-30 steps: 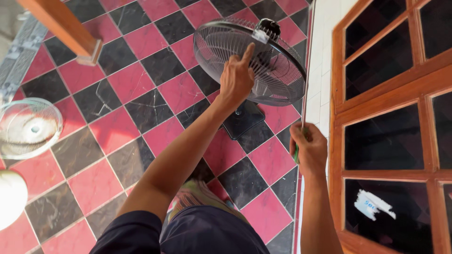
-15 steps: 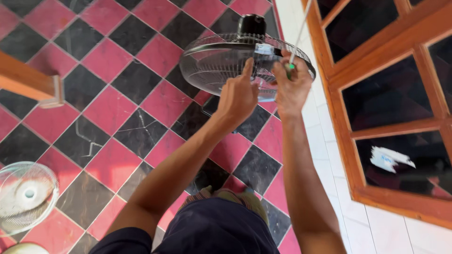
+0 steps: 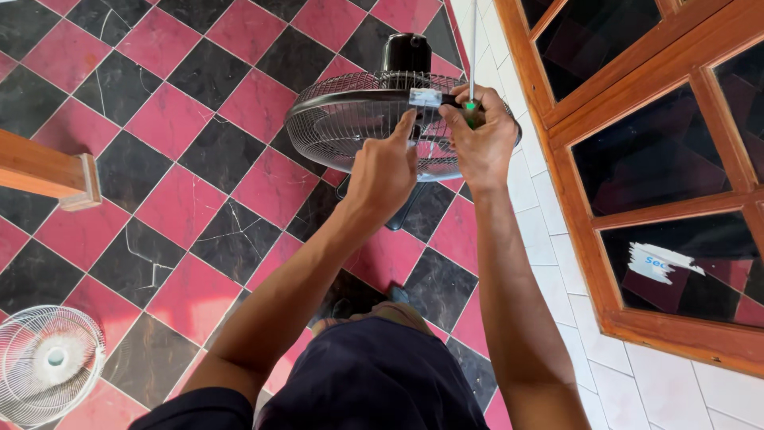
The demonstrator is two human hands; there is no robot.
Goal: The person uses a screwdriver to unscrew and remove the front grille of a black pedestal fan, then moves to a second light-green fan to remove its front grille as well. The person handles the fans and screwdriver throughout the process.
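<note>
We are working at the rim of the black round wire-mesh fan guard — the job looks partly done.

Our left hand is pressing its extended forefinger onto the small silvery clip at the rim, other fingers curled; our right hand is pinching the green-handled screwdriver just beside that fingertip. A white round wire grille is lying detached on the pink-and-black tiled floor, well apart from both hands — the black guard remains mounted.

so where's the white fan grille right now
In the head view, the white round wire fan grille lies flat on the pink and black checkered tile floor at the bottom left corner, well left of the left hand and below the wooden beam.
</note>
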